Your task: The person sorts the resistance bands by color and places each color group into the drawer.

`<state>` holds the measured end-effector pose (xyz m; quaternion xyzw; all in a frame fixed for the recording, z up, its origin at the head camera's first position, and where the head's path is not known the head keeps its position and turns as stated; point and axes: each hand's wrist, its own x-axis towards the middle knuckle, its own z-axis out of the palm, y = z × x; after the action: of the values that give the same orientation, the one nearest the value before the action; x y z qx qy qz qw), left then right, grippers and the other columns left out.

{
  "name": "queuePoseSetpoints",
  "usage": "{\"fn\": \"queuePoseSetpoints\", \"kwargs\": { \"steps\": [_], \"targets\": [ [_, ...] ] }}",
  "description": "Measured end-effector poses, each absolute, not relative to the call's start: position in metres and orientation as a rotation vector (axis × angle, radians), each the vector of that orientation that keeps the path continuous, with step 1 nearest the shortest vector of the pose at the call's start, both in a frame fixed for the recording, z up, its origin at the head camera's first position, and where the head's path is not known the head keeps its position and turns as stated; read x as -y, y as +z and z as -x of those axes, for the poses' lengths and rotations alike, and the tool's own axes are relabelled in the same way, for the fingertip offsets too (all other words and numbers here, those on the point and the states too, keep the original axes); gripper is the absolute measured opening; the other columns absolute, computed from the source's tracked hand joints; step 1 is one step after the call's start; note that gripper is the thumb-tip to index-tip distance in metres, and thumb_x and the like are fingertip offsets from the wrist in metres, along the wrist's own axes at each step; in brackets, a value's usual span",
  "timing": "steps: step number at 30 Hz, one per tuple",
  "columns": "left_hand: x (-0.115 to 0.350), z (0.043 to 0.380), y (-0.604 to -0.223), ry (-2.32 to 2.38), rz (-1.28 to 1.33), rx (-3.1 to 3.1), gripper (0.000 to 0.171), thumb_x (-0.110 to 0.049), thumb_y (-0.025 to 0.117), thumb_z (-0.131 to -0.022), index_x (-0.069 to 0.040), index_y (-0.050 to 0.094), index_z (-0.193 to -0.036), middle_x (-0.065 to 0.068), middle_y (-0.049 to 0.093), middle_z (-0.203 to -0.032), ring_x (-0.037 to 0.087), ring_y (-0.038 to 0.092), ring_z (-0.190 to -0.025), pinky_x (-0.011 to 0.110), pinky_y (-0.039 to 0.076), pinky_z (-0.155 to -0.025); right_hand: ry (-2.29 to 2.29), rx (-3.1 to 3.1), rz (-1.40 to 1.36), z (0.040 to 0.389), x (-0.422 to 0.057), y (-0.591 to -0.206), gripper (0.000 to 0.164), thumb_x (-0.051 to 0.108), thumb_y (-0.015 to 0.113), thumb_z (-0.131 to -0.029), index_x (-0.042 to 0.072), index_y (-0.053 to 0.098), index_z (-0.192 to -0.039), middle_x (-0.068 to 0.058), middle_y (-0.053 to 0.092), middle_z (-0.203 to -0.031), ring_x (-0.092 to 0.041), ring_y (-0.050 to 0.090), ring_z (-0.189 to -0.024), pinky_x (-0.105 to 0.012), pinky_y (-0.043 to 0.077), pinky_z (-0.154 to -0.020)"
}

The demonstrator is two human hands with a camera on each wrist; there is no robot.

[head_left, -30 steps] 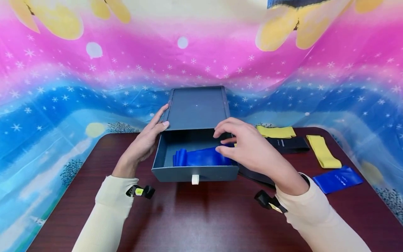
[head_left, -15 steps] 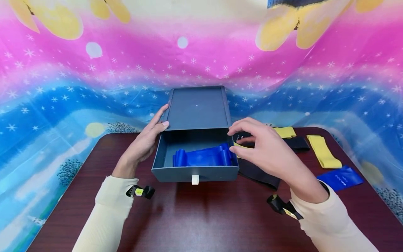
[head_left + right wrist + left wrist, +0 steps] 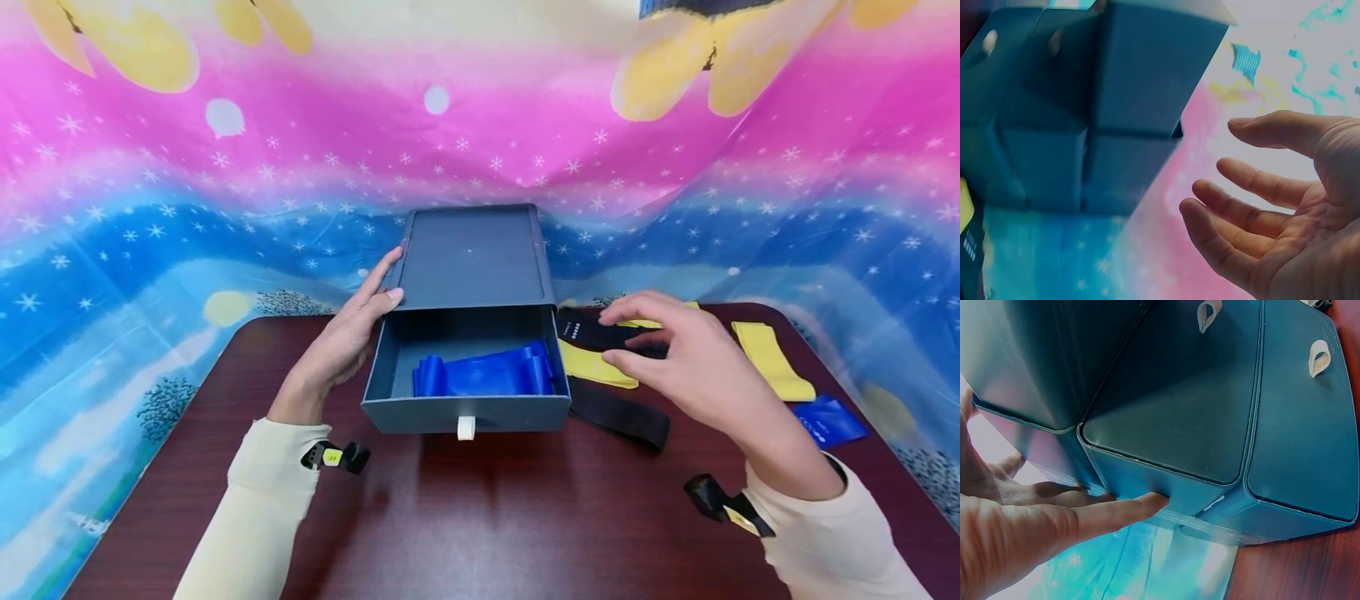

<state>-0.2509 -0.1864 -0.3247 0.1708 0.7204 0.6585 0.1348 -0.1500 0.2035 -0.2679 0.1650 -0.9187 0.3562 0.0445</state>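
Note:
A dark grey desktop drawer cabinet (image 3: 472, 258) stands at the table's middle, its top drawer (image 3: 416, 415) pulled out toward me. Inside that drawer lies a folded blue resistance band (image 3: 487, 375). My left hand (image 3: 341, 342) rests against the cabinet's left side, thumb near the upper front corner; the left wrist view shows its fingers (image 3: 1119, 515) extended along the wall. To the right of the drawer, my right hand (image 3: 697, 367) hovers over the other bands with fingers loosely bent and apart. Nothing is in its grasp, as the right wrist view confirms.
On the right of the table (image 3: 487, 517) lie a black band (image 3: 622, 417), a yellow band (image 3: 600, 365), another black band (image 3: 588, 329), a second yellow band (image 3: 772, 362) and a blue band (image 3: 828, 421). Behind the table hangs a patterned cloth (image 3: 300, 150).
My right hand has moved away from above the blue band in the drawer, rightward over the bands on the table. The left hand, drawer and blue band stay in place.

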Motion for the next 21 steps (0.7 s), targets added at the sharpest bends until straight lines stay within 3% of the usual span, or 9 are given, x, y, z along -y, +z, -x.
{"fn": "queuePoseSetpoints", "kwargs": {
  "steps": [10,12,14,17,20,21],
  "targets": [
    [0.187,0.251,-0.325,1.908,-0.482,-2.085,0.063,-0.04,0.042,-0.112,-0.053,0.009,-0.164,0.01,0.023,-0.169,0.041,0.043,-0.145,0.041,0.058,-0.094,0.947,2.881,-0.308,0.156,-0.256,-0.291,0.039,0.027,0.073,-0.1,0.014,0.064,-0.136,-0.018,0.06,-0.142,-0.048,0.067,-0.116,-0.064,0.055,-0.092],
    [0.187,0.251,-0.325,1.908,-0.481,-2.084,0.062,-0.04,0.042,-0.112,-0.053,0.009,-0.164,0.011,0.025,-0.168,0.041,0.044,-0.145,0.041,0.057,-0.094,0.927,2.874,-0.284,0.158,-0.268,-0.296,0.039,0.027,0.074,-0.099,0.013,0.065,-0.135,-0.019,0.061,-0.14,-0.048,0.068,-0.114,-0.051,0.06,-0.087],
    [0.187,0.251,-0.325,1.913,-0.481,-2.083,0.062,-0.04,0.042,-0.112,-0.053,0.01,-0.164,0.01,0.025,-0.168,0.041,0.044,-0.145,0.041,0.057,-0.094,0.893,2.847,-0.285,0.161,-0.28,-0.302,0.038,0.026,0.077,-0.097,0.013,0.067,-0.132,-0.017,0.062,-0.138,-0.044,0.07,-0.11,-0.03,0.059,-0.084],
    [0.187,0.251,-0.325,1.914,-0.489,-2.085,0.063,-0.04,0.042,-0.112,-0.052,0.009,-0.165,0.009,0.023,-0.17,0.04,0.043,-0.146,0.04,0.056,-0.096,0.847,2.833,-0.291,0.164,-0.301,-0.311,0.036,0.025,0.079,-0.096,0.015,0.069,-0.129,-0.015,0.063,-0.137,-0.037,0.066,-0.111,-0.006,0.042,-0.077],
    [0.187,0.252,-0.324,1.91,-0.497,-2.089,0.063,-0.04,0.042,-0.112,-0.051,0.009,-0.165,0.006,0.019,-0.172,0.038,0.04,-0.148,0.04,0.055,-0.097,0.851,2.857,-0.292,0.168,-0.322,-0.323,0.037,0.026,0.077,-0.097,0.013,0.069,-0.13,-0.017,0.062,-0.138,-0.037,0.06,-0.116,-0.007,0.043,-0.075],
    [0.187,0.252,-0.324,1.907,-0.501,-2.092,0.064,-0.04,0.042,-0.112,-0.051,0.008,-0.165,0.005,0.018,-0.172,0.037,0.039,-0.149,0.041,0.055,-0.098,0.851,2.875,-0.278,0.169,-0.328,-0.327,0.037,0.027,0.076,-0.098,0.013,0.068,-0.132,-0.018,0.061,-0.139,-0.028,0.062,-0.115,-0.01,0.046,-0.073]
  ]
}}
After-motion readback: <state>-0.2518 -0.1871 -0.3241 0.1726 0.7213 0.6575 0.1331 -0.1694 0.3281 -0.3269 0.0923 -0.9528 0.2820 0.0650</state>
